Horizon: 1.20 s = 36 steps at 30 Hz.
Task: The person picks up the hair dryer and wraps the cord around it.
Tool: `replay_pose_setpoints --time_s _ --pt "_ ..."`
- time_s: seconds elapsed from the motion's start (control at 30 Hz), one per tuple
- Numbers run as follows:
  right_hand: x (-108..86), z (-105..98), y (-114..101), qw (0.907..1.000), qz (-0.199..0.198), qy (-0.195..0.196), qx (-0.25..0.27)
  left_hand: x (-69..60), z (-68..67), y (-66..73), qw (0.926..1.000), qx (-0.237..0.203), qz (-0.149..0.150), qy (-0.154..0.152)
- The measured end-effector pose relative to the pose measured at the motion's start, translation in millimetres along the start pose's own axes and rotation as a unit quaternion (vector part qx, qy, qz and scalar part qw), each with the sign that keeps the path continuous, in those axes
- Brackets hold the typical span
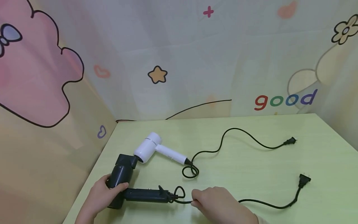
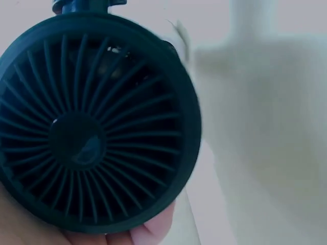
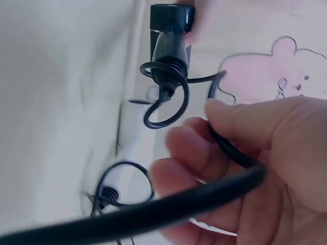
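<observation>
A black hair dryer lies at the front left of the table, its nozzle towards the back and its handle pointing right. My left hand grips its barrel, thumb across the top. The left wrist view is mostly filled by the dryer's round, slatted rear grille. My right hand pinches the black dryer's cord between thumb and fingers, right of the handle. Near the handle's end the cord makes a small loop. Behind, a white hair dryer lies close to the black one's nozzle.
The white dryer's black cord runs right across the table to a plug. The black dryer's plug lies at the right. A printed cloth hangs behind the table and at its sides.
</observation>
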State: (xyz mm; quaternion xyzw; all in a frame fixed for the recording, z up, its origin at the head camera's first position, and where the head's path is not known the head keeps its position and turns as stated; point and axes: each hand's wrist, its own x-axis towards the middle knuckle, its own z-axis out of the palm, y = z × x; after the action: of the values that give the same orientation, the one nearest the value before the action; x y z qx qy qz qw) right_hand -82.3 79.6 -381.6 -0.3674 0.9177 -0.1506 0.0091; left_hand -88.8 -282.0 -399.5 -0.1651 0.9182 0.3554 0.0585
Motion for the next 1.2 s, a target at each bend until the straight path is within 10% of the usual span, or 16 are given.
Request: replay_pose_setpoints --time_s 0.47,0.8,1.2 --pt "-8.6 -22 13 0.9856 0.054 0.147 0.062 -7.3 11.8 55.3 0.9929 -0.117 -0.008 0.021" --pt "-9.1 -41 32 0.9466 0.091 0.290 0.108 4.4 43.7 101.3 0.9785 -0.196 0.058 0.023" --pt "-18.0 -51 48 0.9381 0.051 0.308 0.151 21.3 91.2 143.9 0.9651 -0.250 0.071 0.034"
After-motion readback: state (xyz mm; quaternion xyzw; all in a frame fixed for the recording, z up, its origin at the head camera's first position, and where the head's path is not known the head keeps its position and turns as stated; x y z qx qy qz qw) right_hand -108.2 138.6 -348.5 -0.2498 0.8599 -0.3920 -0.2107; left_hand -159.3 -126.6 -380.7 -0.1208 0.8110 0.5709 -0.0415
